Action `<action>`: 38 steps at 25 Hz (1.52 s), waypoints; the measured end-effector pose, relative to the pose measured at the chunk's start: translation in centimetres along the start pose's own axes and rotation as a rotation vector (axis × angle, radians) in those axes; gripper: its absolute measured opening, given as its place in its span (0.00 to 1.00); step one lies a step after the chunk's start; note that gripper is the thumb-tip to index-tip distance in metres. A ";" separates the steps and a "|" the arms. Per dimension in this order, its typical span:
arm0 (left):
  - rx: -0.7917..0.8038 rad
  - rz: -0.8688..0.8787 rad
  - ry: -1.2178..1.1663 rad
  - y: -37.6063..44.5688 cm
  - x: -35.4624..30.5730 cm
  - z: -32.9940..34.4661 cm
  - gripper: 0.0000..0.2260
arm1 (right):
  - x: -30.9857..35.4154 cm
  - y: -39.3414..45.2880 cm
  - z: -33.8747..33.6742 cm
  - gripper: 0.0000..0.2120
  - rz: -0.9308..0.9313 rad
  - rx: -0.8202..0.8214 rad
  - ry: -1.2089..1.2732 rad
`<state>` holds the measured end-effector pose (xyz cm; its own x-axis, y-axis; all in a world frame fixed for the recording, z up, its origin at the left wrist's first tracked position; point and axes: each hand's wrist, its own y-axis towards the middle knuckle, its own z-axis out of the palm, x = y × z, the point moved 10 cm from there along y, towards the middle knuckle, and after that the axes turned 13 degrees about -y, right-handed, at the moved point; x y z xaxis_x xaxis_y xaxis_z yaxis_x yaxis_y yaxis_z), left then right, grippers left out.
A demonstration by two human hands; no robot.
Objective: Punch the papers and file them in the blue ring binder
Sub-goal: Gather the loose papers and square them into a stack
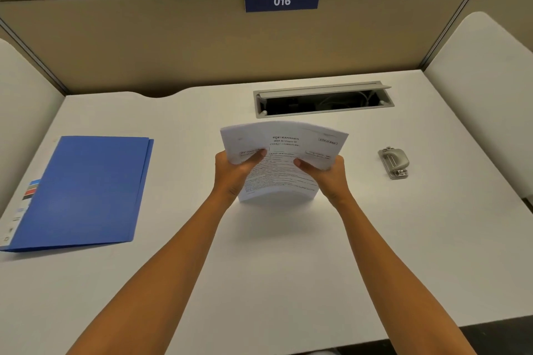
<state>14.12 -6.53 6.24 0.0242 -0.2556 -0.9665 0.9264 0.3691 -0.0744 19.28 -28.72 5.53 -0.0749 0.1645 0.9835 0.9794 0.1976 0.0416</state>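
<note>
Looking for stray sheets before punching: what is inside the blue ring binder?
Cannot be seen: the blue ring binder lies closed on the desk; its cover hides any contents. Both hands hold the papers.

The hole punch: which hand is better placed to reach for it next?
The right hand. The hole punch lies on the desk just beyond it, while the left hand, also gripping the papers, is on the binder side.

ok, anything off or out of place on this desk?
Only the cable hatch at the back of the desk: its lid is propped open, showing wires. The papers bow between both hands; binder and hole punch lie flat.
</note>
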 end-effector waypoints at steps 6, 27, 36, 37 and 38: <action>0.025 0.018 -0.030 -0.2 0.0 0.6 0.17 | 0.5 0.1 0.7 0.14 0.014 -0.021 0.014; -0.005 -0.075 0.061 -0.5 4.8 -0.8 0.19 | -5.6 -0.6 1.2 0.24 0.111 0.045 -0.056; 0.017 -0.113 0.142 -0.7 6.5 -1.1 0.20 | -7.7 -0.6 1.4 0.23 0.152 0.059 -0.125; 0.014 -0.136 0.145 -0.6 6.8 -1.2 0.19 | -7.8 -0.5 1.3 0.23 0.158 0.065 -0.144; 0.012 -0.166 0.150 -0.6 7.0 -1.3 0.19 | -7.9 -0.3 1.1 0.22 0.166 0.072 -0.168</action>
<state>13.27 -7.39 -0.76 -0.1839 -0.1759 -0.9671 0.9175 0.3222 -0.2331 19.34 -28.99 -2.47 0.0496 0.3581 0.9324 0.9654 0.2220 -0.1366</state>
